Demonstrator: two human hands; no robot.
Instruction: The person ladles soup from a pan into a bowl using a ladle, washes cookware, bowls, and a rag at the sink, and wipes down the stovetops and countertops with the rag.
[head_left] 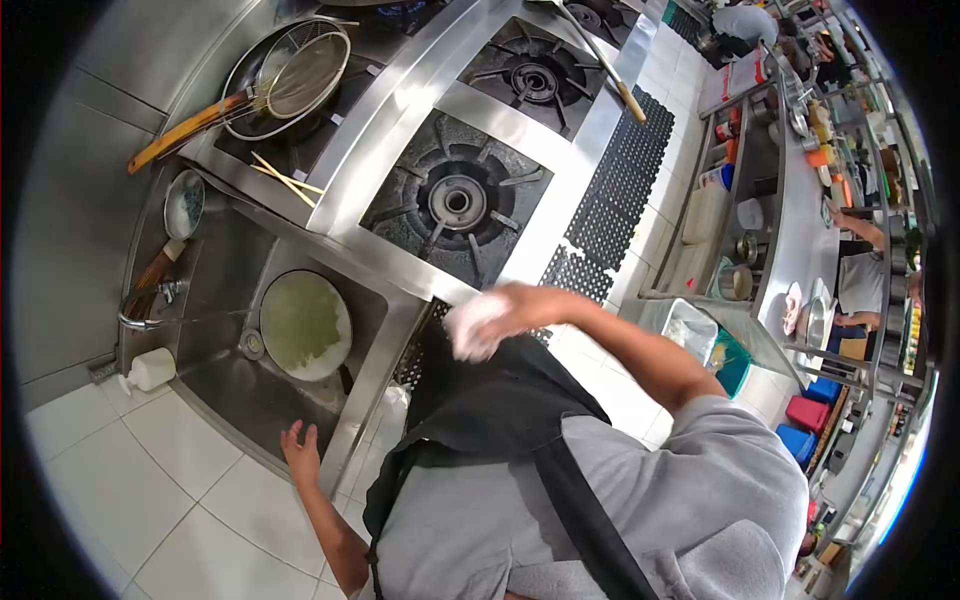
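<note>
My right hand [518, 312] is closed on a crumpled pale cloth [476, 326], held above the black apron near the stove's front edge. At the near side of the sink [225, 375], my left hand [300, 448] has its fingers apart and nothing in it. In the sink sits a round pan [306, 325] with cloudy green liquid and some foam. A thin stream of water runs from the faucet [140, 322] toward the pan.
Stove burners [457, 202] stand beyond the sink. A wok [245, 85] holds strainers, with chopsticks [290, 180] beside it. A white bottle [152, 370] and a brush [150, 275] flank the faucet. Black mats [625, 170] lie on the floor. People work at the far right counter.
</note>
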